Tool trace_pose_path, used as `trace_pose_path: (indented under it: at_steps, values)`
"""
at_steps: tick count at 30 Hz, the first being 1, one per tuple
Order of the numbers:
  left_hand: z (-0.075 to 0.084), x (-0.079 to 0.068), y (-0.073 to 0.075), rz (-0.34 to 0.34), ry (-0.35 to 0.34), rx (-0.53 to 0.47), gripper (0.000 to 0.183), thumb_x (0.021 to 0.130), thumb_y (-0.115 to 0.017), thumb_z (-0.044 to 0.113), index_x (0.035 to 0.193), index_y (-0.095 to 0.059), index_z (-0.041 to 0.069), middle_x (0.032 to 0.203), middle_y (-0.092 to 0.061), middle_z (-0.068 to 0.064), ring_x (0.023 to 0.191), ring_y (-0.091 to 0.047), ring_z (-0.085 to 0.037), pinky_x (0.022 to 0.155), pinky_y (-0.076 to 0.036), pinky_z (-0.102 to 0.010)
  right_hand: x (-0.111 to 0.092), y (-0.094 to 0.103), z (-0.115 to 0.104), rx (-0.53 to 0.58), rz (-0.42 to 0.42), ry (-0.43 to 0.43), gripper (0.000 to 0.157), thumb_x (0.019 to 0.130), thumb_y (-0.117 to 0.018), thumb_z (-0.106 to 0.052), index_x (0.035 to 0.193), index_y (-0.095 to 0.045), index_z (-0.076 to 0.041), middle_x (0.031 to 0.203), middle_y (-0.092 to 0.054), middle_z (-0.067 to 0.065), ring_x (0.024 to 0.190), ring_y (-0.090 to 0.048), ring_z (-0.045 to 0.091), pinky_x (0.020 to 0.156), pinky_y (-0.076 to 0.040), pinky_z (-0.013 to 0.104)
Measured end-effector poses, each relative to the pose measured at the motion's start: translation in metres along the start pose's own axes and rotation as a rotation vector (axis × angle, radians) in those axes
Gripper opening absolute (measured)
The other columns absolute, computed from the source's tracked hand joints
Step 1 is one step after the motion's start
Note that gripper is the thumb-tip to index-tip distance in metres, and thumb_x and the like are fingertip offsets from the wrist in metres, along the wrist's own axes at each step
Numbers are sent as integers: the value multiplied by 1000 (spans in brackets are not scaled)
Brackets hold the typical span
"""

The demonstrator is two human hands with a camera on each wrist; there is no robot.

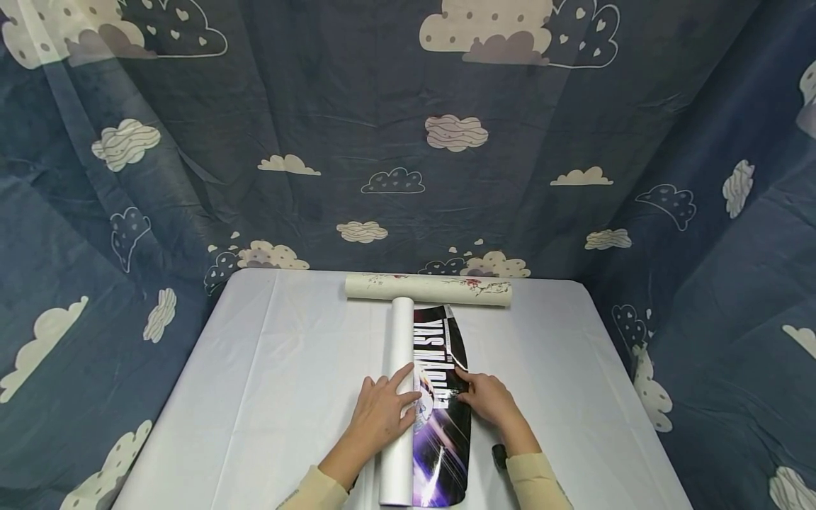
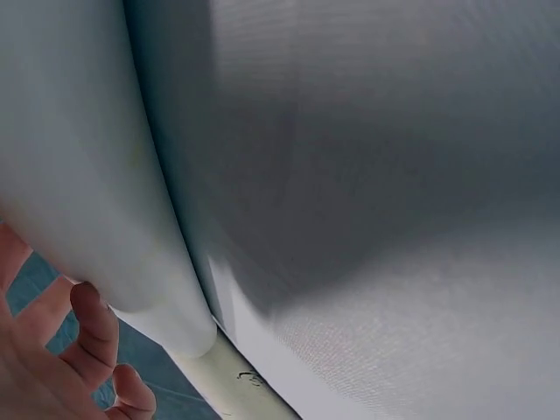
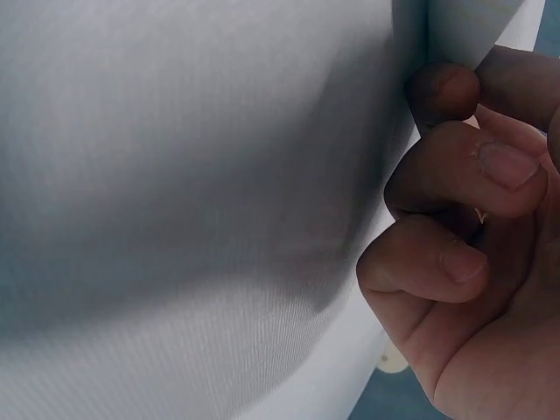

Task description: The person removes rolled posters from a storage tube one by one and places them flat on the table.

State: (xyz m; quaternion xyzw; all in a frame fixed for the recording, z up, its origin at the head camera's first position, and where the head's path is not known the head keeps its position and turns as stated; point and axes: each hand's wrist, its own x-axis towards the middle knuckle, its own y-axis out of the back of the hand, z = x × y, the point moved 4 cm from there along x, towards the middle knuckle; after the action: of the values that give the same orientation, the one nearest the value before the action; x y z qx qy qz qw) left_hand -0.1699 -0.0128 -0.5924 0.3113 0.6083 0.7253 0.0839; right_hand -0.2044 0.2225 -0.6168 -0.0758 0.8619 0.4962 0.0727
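"What lies between the 2 hands?"

"A glossy poster (image 1: 440, 453), black and purple, along the right side of a white roll (image 1: 397, 467) on the white table (image 1: 299, 397)."

"Any writing?"

"White block capitals run sideways down its upper part. 'AS' and 'MA' seem to be among them; the full wording cannot be read for certain."

"And the left hand (image 1: 382, 412)?"

"Its fingers are spread and rest across the white roll."

"The right hand (image 1: 492, 401)?"

"It pinches the poster's right edge between thumb and fingers."

"What else?"

"1 cream roll (image 1: 427, 289) with red and dark floral marks lies crosswise at the table's far end, by the white roll's tip. A blue curtain (image 1: 344, 106) with pale clouds hangs behind."
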Motion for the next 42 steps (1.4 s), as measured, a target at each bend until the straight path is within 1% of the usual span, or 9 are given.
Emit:
trace_pose_path:
  at_steps: [7, 10, 15, 21, 25, 29, 35, 39, 42]
  values:
    - [-1, -1, -1, -40, 20, -18, 22, 93, -71, 38, 111, -84, 38, 154, -62, 6, 82, -62, -17, 70, -31, -33, 1, 1, 4, -3, -4, 0, 60, 89, -85, -22, 146, -66, -21, 61, -45, -4, 59, -38, 15, 58, -31, 31]
    - [-2, 0, 0, -36, 22, -21, 22, 94, -72, 47, 110, -83, 36, 153, -62, 3, 85, -65, -18, 71, -33, -34, 2, 3, 5, 1, -5, 3, 60, 89, -85, -22, 146, -66, -21, 61, -45, -4, 58, -38, 15, 58, -31, 30]
    - [-3, 1, 1, -17, 17, 2, 30, 89, -76, 59, 106, -80, 34, 149, -62, -1, 86, -67, -20, 69, -32, -33, 2, 4, 6, 2, -10, 3, 60, 89, -84, -22, 146, -66, -22, 61, -47, -4, 58, -39, 15, 58, -31, 31]
    - [-4, 1, 4, -21, 37, -17, 20, 89, -78, 43, 106, -81, 34, 153, -61, -2, 84, -65, -19, 71, -31, -32, 2, 5, 7, 1, -17, -5, 60, 89, -84, -21, 147, -66, -22, 62, -47, -3, 58, -39, 15, 57, -31, 31]
    - [-4, -1, 5, -22, 35, -23, 22, 89, -75, 35, 110, -84, 35, 158, -58, 2, 78, -60, -18, 70, -25, -30, 3, 5, 9, -8, -15, -15, 60, 89, -83, -20, 146, -66, -22, 63, -47, -3, 59, -39, 15, 57, -31, 30]
    - [-4, -1, 5, -28, 34, -20, 23, 91, -73, 35, 111, -84, 35, 157, -60, 4, 80, -62, -19, 69, -26, -30, 4, 6, 10, -8, -14, -9, 59, 90, -82, -20, 147, -65, -22, 63, -48, -2, 59, -41, 16, 57, -32, 31]
    - [-6, 0, 4, -39, 45, -29, 20, 92, -74, 46, 106, -82, 34, 155, -61, 2, 86, -65, -20, 70, -31, -33, 6, 6, 12, -18, -7, -8, 58, 91, -80, -20, 147, -66, -22, 64, -48, -2, 59, -41, 15, 56, -32, 30]
    - [-7, -1, 5, -29, 48, -31, 16, 91, -75, 39, 103, -82, 33, 153, -62, 2, 87, -65, -21, 70, -32, -34, 5, 7, 13, -24, -9, -10, 58, 90, -79, -19, 146, -66, -21, 64, -49, -2, 59, -42, 15, 56, -32, 30]
    - [-8, -1, 5, -15, 46, -26, 18, 89, -73, 32, 104, -83, 33, 152, -63, 2, 84, -64, -21, 69, -30, -33, 5, 7, 13, -24, -6, -6, 57, 90, -79, -18, 146, -66, -21, 64, -50, -2, 58, -42, 16, 56, -32, 31]
